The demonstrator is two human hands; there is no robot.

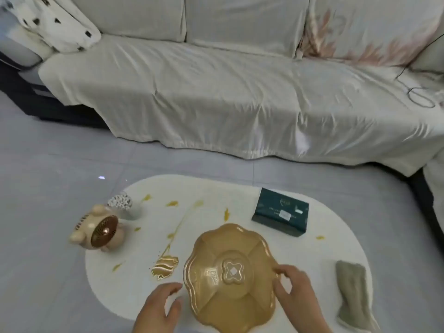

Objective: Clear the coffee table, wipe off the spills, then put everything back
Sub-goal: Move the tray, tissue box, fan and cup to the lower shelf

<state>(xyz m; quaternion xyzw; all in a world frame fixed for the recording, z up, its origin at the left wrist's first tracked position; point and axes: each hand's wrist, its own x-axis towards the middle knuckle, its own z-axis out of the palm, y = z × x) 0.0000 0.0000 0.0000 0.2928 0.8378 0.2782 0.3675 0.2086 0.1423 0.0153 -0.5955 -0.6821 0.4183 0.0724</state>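
A yellow flower-shaped divided tray sits at the near middle of the white oval coffee table. My right hand touches its right rim, fingers bent at the edge. My left hand hovers beside its left rim, fingers apart. Orange-yellow spills streak the table's left half. A dark green tissue box stands at the back right. A grey-green cloth lies at the right edge. A beige bear-shaped fan and a patterned cup sit at the left edge.
A sofa under a pale cover runs across the back, with a spotted cushion at its left end and a black cable at its right. Grey floor tiles surround the table.
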